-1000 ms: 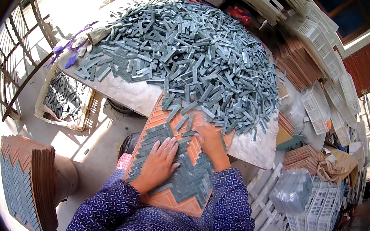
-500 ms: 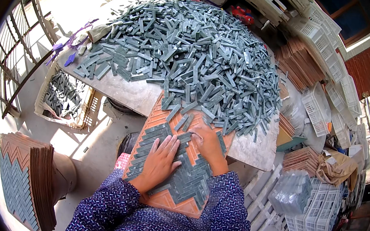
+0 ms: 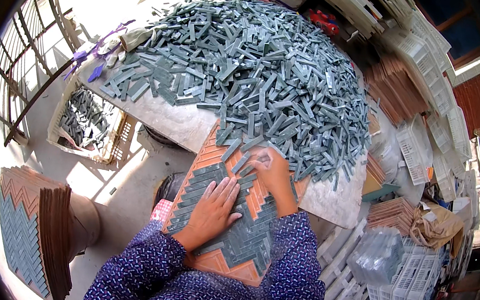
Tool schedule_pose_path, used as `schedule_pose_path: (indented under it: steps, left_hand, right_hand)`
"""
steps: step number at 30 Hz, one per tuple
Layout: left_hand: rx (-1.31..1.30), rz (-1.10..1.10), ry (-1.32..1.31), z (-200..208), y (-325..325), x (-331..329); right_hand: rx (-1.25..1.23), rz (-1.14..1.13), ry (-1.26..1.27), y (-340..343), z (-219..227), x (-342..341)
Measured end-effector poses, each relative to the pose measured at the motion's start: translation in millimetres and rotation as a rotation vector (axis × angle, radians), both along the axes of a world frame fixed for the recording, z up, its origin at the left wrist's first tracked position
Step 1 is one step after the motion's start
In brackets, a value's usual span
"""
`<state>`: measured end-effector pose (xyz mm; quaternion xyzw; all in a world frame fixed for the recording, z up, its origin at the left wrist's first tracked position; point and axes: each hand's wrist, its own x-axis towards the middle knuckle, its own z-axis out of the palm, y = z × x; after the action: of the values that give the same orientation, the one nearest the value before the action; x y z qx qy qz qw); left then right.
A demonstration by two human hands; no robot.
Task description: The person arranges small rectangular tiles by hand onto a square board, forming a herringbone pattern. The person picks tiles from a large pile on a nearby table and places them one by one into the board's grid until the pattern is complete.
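An orange tray with herringbone grooves lies tilted between my arms, its far end against the worktable. Grey-green stone strips fill much of it in a zigzag pattern; bare orange grooves show at the far end, along the middle and near my body. Fingers stretched, my left hand rests flat on the laid strips. My right hand is over the tray's far right part, its fingers curled into a pinch beside some loose strips. What its fingertips hold, if anything, is hidden.
A large heap of stone strips covers the worktable. Left are a crate of strips and a stack of trays. White crates and more orange trays stand right. Gloves lie at the table's left edge.
My right hand has moved slightly away from me, off the strip it was touching in the pattern, toward the loose strips. My left hand stays flat on the tray. The view has shifted a little.
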<state>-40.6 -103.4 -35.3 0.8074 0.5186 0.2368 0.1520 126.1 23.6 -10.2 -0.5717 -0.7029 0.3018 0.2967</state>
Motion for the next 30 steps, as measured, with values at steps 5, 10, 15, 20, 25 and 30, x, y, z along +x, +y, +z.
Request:
schedule_pose_path:
  steps: [5,10,15,20,25,30]
  left_hand:
    - [0.009,-0.007,0.001,2,0,1]
    - [0.007,-0.003,-0.002,0,0,0]
    - [0.015,-0.005,0.0,-1,0,1]
    - [0.019,0.004,0.007,-2,0,0]
    - [0.037,-0.01,-0.002,-2,0,2]
    - [0.024,0.005,-0.033,0,-1,1]
  right_hand:
    - [-0.173,-0.115,0.225,-5,-8,23]
    - [0.255,-0.069,-0.158,-21,-5,6]
    - [0.148,-0.095,-0.201,-28,5,-6]
    - [0.295,0.02,-0.341,-24,21,-12]
    - [0.431,0.256,-0.321,-5,10,-16]
    - [0.431,0.368,-0.357,-7,20,-15]
